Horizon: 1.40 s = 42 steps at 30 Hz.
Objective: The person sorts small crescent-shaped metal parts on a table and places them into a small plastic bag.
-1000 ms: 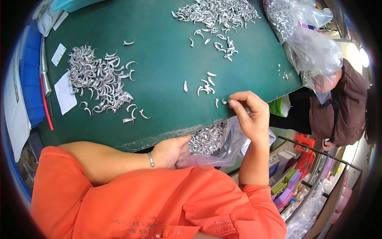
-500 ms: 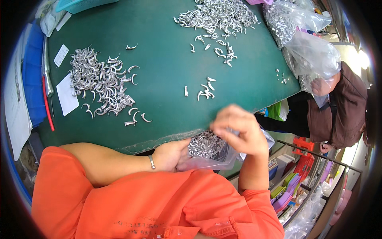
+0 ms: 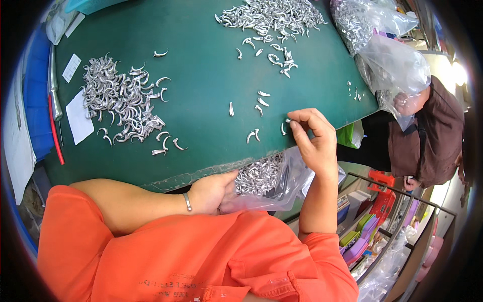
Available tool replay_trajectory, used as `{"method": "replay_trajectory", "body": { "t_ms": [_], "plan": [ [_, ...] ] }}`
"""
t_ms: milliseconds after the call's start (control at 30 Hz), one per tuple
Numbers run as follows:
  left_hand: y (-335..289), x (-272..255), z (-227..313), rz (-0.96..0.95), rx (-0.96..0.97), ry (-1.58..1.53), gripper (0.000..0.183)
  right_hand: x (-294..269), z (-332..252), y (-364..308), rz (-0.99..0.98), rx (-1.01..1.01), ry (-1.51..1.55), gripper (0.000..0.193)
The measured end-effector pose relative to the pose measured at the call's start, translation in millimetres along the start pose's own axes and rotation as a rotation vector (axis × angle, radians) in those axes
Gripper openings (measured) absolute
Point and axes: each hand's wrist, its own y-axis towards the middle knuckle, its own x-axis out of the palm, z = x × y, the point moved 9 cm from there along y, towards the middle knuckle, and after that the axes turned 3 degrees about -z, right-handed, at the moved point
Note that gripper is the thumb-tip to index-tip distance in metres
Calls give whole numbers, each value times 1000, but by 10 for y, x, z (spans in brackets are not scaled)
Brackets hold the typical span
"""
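Observation:
My left hand (image 3: 207, 194) grips the rim of a clear plastic bag (image 3: 287, 189) at the table's front edge. Inside the bag is a heap of small curved silver metal pieces (image 3: 259, 176). Over the table, just right of the middle, my right hand (image 3: 318, 143) has thumb and forefinger pinched on a small silver piece (image 3: 288, 121); its shape is mostly hidden. Directly below those fingertips lies a curved metal piece (image 3: 283, 129). Several loose pieces (image 3: 259, 110) are scattered to the left of it.
On the green table (image 3: 196, 90) are a left pile of curved pieces (image 3: 118, 100) and a far pile (image 3: 274, 20). Paper slips (image 3: 79, 121), a red rod (image 3: 55, 131) and a blue bin (image 3: 40, 95) line the left. Filled plastic bags (image 3: 387, 65) and another person (image 3: 427, 131) are at right.
My right hand has moved from above the bag up and forward onto the table, closing its fingertips on a small piece. The loose pieces there are spread differently. My left hand still holds the bag.

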Motion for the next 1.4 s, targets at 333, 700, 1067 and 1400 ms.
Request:
{"method": "replay_trajectory", "body": {
  "t_ms": [333, 700, 1067, 1400],
  "plan": [
    [-54, 39, 70, 38, 47, 73, 40, 266, -331, -153, -336, -184, 69, 24],
    [-112, 149, 56, 107, 18, -120, 35, 385, -473, 61, -298, -294, 90, 18],
    [77, -33, -13, -35, 23, 90, 31, 339, -326, 458, -31, -186, 80, 27],
    [-148, 260, 72, 169, -35, -192, 36, 630, -650, -337, -730, -479, 509, 31]
  ]
}}
